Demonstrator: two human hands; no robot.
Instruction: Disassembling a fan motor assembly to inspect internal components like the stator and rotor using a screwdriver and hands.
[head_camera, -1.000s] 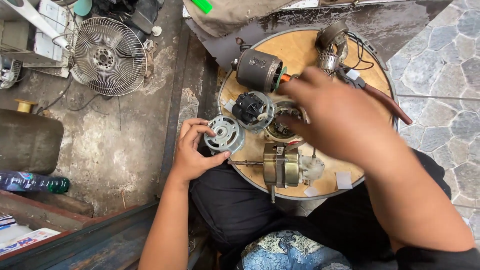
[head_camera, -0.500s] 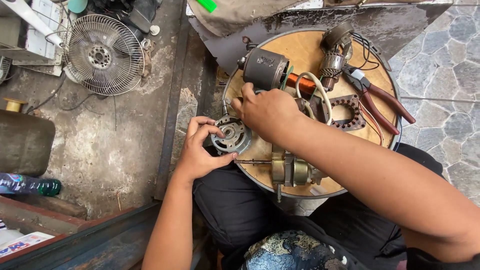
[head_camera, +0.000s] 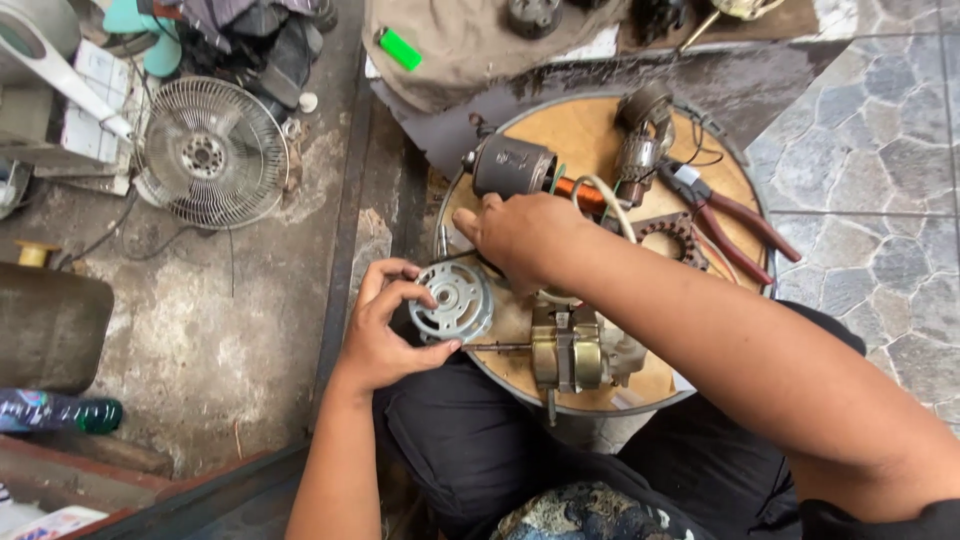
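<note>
You held the motor end cover (head_camera: 452, 300) in your left hand (head_camera: 385, 335); your right hand (head_camera: 520, 235), its grip unreadable, rested beside it on the round surface (head_camera: 585, 135), and refitting called for alignment with the motor core (head_camera: 567, 348).

Floor, left: stained, worn concrete (head_camera: 200, 330), daylit. Floor, right: irregular grey stone paving (head_camera: 880, 180). Far left: wire fan guard (head_camera: 210, 152) lying flat, white and teal fan parts beside it. Left edge: dark metal canister (head_camera: 50, 325); nearer, a green-capped plastic bottle (head_camera: 55, 412) on its side. Far centre: tan cloth (head_camera: 470, 45) bearing a small green lighter (head_camera: 400, 49). Centre: round wooden tabletop (head_camera: 580, 130).
</note>
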